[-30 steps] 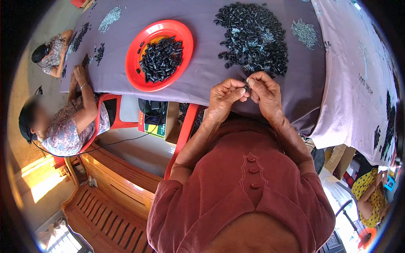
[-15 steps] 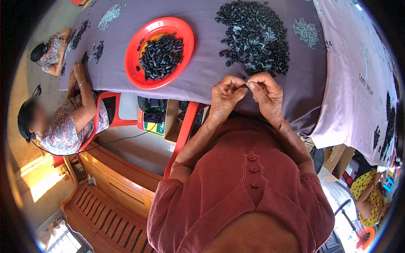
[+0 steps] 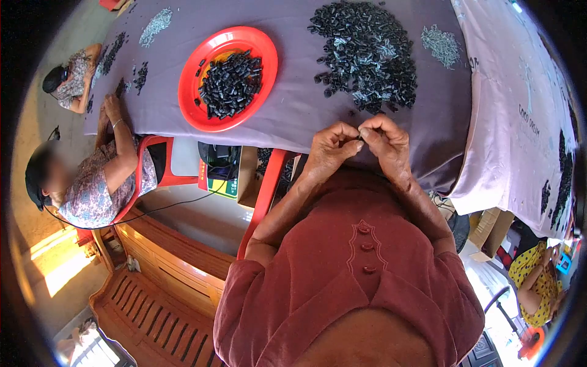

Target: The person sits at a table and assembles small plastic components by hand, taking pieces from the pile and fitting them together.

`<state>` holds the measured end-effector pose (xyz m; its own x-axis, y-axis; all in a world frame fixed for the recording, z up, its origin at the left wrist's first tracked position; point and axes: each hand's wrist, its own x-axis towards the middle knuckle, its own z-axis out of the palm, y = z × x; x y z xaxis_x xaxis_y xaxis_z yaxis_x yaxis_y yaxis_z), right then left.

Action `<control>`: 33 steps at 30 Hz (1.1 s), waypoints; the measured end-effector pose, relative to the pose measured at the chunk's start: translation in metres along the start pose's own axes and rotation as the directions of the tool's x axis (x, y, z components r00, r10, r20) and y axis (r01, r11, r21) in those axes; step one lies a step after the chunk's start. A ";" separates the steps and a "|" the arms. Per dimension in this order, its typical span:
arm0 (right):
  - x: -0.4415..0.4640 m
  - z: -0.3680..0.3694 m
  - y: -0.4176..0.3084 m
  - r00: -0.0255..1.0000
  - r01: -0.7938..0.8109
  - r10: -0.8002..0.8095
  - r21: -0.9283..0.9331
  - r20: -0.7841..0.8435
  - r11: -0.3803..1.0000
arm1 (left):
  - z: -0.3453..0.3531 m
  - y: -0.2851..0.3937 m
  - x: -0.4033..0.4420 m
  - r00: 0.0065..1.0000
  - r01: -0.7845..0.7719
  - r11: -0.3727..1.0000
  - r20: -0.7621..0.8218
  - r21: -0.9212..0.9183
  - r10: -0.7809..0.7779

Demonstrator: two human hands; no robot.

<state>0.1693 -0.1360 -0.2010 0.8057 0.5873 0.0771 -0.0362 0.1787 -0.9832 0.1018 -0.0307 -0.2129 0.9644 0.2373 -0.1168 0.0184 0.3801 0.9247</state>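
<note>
My left hand and my right hand meet in front of my chest at the table's near edge. Both are closed in a pinch around a small dark piece, mostly hidden by the fingertips. Just beyond them lies a large pile of small black pieces with pale bits mixed in. A red plate holding more black pieces stands to the left. To the right of the large pile is a small heap of pale pieces.
The purple cloth covers the table. A co-worker sits at the left on a red chair, with another person beyond. A person in yellow is at the right. A wooden bench stands lower left.
Both hands have come slightly nearer to my body, and a loose dark piece now shows on the cloth between them and the large pile. Their pinch on the small piece continues.
</note>
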 end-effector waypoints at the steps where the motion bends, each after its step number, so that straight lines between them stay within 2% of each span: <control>1: -0.005 0.000 -0.003 0.996 -0.092 0.092 -0.041 -0.011 0.995 | 0.001 0.002 -0.002 1.000 0.013 1.000 0.003 0.006 -0.013; 4: -0.013 0.000 -0.006 0.991 -0.129 0.129 0.010 -0.025 0.992 | 0.000 0.000 -0.006 0.999 0.044 0.999 0.015 0.000 -0.044; 5: -0.015 -0.002 -0.004 0.996 -0.093 0.090 -0.141 -0.030 0.986 | 0.000 0.000 -0.008 0.998 0.063 0.998 0.026 -0.010 -0.063; 6: -0.017 -0.004 -0.002 0.995 -0.094 0.091 -0.142 -0.030 0.985 | 0.002 0.000 -0.009 0.998 0.064 0.998 0.025 -0.011 -0.064; 8: -0.022 -0.005 -0.001 0.995 0.089 -0.095 -0.295 -0.006 0.951 | 0.006 0.003 -0.011 0.993 0.115 0.993 0.000 -0.029 -0.115; 9: -0.024 -0.006 -0.001 0.996 0.087 -0.093 -0.295 -0.006 0.952 | 0.007 0.003 -0.013 0.993 0.116 0.993 -0.001 -0.031 -0.116; 11: -0.027 -0.008 -0.002 0.964 0.259 -0.260 -0.413 0.053 0.873 | 0.008 0.001 -0.016 0.984 0.175 0.982 0.037 -0.077 -0.173; 12: -0.027 -0.009 -0.002 0.964 0.257 -0.259 -0.413 0.053 0.874 | 0.008 0.001 -0.017 0.984 0.177 0.981 0.036 -0.077 -0.174; 14: -0.028 -0.012 0.000 0.925 0.377 -0.349 -0.458 0.148 0.805 | 0.008 0.000 -0.017 0.987 0.161 0.985 0.040 -0.069 -0.159; 20: -0.031 -0.010 -0.001 0.904 0.428 -0.350 -0.557 0.246 0.712 | 0.004 0.004 -0.019 0.985 0.173 0.982 -0.004 -0.080 -0.174; 24: -0.015 -0.007 -0.003 0.921 0.388 -0.316 -0.538 0.226 0.748 | -0.005 0.006 -0.013 0.991 0.108 0.993 -0.074 -0.040 -0.111; 26: -0.003 -0.006 0.000 0.937 0.345 -0.296 -0.629 0.186 0.697 | -0.010 0.010 -0.007 0.990 -0.032 0.996 -0.132 0.088 0.044; 27: 0.006 -0.007 0.005 0.913 0.393 -0.355 -0.671 0.203 0.629 | -0.013 0.010 -0.004 0.986 -0.056 0.990 -0.150 0.126 0.074; 28: 0.011 -0.007 0.007 0.912 0.396 -0.356 -0.669 0.204 0.629 | -0.016 0.008 -0.001 0.986 -0.057 0.990 -0.151 0.128 0.076; 30: 0.017 -0.006 0.009 0.927 0.360 -0.299 -0.764 0.228 0.535 | -0.022 0.004 0.003 0.975 -0.120 0.947 -0.143 0.297 0.168; 31: 0.019 -0.005 0.010 0.927 0.360 -0.297 -0.764 0.229 0.536 | -0.023 0.003 0.003 0.975 -0.141 0.944 -0.123 0.298 0.185; 33: 0.023 -0.005 0.011 0.943 0.325 -0.209 -0.850 0.258 0.414 | -0.024 -0.001 0.003 0.980 -0.126 0.959 -0.120 0.256 0.160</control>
<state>0.1901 -0.1244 -0.2105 0.6149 0.7204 0.3209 0.7492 -0.4065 -0.5229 0.0981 -0.0092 -0.2229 0.9159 0.4012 -0.0096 -0.0360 0.1059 0.9937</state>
